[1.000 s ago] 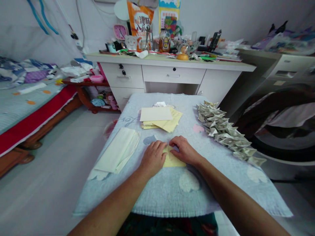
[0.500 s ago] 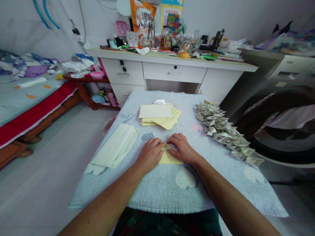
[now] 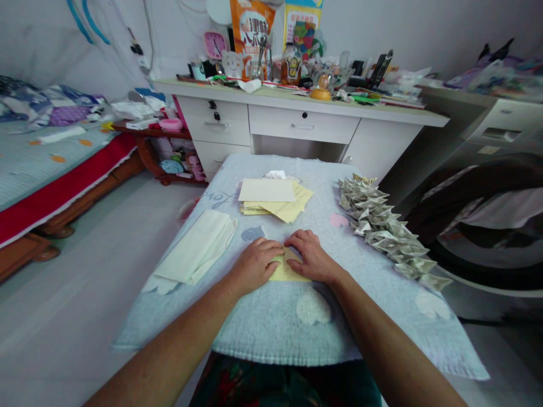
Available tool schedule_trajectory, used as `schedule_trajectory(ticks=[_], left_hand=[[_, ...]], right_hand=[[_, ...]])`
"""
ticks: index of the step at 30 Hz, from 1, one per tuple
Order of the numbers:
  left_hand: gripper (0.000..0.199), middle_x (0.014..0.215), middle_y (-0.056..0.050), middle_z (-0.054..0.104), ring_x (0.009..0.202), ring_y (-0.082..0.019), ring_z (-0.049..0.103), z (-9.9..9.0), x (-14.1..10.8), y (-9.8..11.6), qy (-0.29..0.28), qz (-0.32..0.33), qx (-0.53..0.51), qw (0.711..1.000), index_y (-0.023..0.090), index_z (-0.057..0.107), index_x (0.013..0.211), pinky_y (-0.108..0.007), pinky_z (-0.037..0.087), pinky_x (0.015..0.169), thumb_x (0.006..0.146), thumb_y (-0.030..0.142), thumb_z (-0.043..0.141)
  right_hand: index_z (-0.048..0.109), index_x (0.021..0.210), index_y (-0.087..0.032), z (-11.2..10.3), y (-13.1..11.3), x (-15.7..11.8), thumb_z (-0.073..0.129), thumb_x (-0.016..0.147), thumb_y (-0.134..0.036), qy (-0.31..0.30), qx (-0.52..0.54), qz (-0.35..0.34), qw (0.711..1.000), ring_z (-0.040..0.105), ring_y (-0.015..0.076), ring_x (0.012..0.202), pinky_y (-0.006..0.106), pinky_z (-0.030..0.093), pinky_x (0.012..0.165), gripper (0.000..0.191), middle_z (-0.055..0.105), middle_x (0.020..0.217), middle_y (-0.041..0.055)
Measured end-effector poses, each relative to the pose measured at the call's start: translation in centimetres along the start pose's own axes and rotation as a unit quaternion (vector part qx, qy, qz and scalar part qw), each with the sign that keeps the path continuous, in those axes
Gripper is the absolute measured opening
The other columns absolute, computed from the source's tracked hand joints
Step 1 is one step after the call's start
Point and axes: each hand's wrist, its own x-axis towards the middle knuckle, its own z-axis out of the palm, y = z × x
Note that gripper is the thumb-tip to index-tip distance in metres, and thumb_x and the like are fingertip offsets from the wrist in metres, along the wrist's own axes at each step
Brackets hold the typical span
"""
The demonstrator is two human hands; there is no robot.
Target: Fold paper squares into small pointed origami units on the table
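A small yellow paper (image 3: 289, 272) lies on the cloth-covered table, folded toward its top. My left hand (image 3: 259, 263) presses its left side, fingers bent together at the upper edge. On the right side, my right hand (image 3: 309, 254) holds the paper down, its fingertips close to those of the left. Beyond the hands is a stack of yellow sheets (image 3: 292, 210) with a pale card (image 3: 266, 190) on top. Folded pale green paper (image 3: 197, 247) rests to the left. Rows of folded pointed paper pieces (image 3: 382, 226) stand at the right.
A white desk (image 3: 303, 121) crowded with jars, a bag and a pink clock (image 3: 215, 45) stands behind the table (image 3: 271, 339). At the right is a washing machine (image 3: 500, 133). A bed (image 3: 55, 164) and a low wooden shelf (image 3: 146, 135) are at the left.
The view has shifted slightly. Both hands stay on the yellow paper, with the left hand's fingers a little farther left and spread along its edge.
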Motion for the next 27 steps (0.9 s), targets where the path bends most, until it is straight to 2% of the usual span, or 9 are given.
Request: schedule_trajectory(ticks=[7, 20, 27], left_hand=[[0.033, 0.114, -0.007, 0.064, 0.105, -0.022, 0.053, -0.15, -0.09, -0.26, 0.004, 0.003, 0.003, 1.0, 0.019, 0.062, 0.111, -0.038, 0.043, 0.094, 0.08, 0.03, 0.066], [0.035, 0.115, -0.007, 0.066, 0.103, -0.021, 0.056, -0.27, -0.46, -0.57, -0.005, 0.014, 0.02, 1.0, 0.022, 0.061, 0.117, -0.039, 0.044, 0.092, 0.083, 0.026, 0.063], [0.026, 0.116, -0.006, 0.065, 0.102, -0.022, 0.052, -0.79, -0.56, 0.16, -0.014, 0.032, 0.067, 0.997, 0.02, 0.063, 0.112, -0.039, 0.044, 0.09, 0.087, 0.027, 0.056]], right_hand=[[0.057, 0.111, -0.02, -0.07, 0.08, 0.0, 0.065, 0.075, -0.028, 0.002, -0.002, -0.009, 1.0, 0.041, 0.0247, 0.098, 0.041, 0.034, 0.089, 0.038, 0.051, 0.102, 0.0071], [0.058, 0.119, -0.023, -0.06, 0.23, -0.1, 0.064, 0.079, -0.03, -0.013, -0.004, -0.022, 1.0, 0.041, 0.0248, 0.1, 0.041, 0.033, 0.089, 0.041, 0.05, 0.107, 0.0081], [0.058, 0.119, -0.022, -0.04, 0.25, -0.14, 0.064, 0.079, -0.03, -0.008, -0.001, -0.025, 1.0, 0.041, 0.0245, 0.1, 0.04, 0.033, 0.089, 0.041, 0.05, 0.107, 0.0079]])
